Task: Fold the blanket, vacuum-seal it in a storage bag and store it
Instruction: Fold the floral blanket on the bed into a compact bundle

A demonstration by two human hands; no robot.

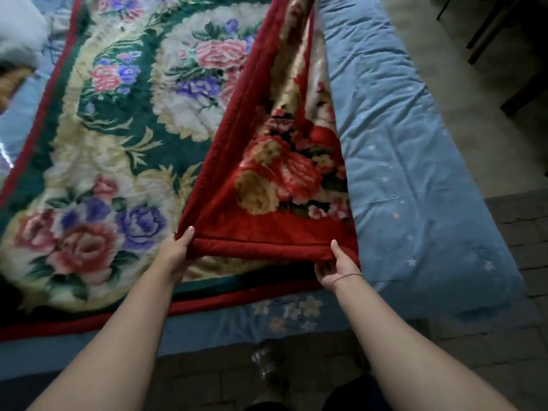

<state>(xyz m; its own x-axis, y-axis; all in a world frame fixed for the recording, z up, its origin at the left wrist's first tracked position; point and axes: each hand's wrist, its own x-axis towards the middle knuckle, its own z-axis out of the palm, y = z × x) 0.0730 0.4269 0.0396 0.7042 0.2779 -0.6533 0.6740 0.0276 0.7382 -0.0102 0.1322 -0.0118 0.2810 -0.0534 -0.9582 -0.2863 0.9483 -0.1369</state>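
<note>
Risk: the raised flap may land skewed or bunch along its crease if one hand travels ahead of the other, leaving the red borders misaligned (thick plush resists smoothing).
Orientation: the blanket (pixel 133 143) seems to run long near-to-far; the flap's free edge faces left.
Left hand (pixel 178 250): fingers curled round the near hem (pixel 261 247) at its left corner.
Right hand (pixel 336 269): pinching that hem further right.
Place: spread on the blue bed sheet (pixel 400 173), green face up at left.
</note>
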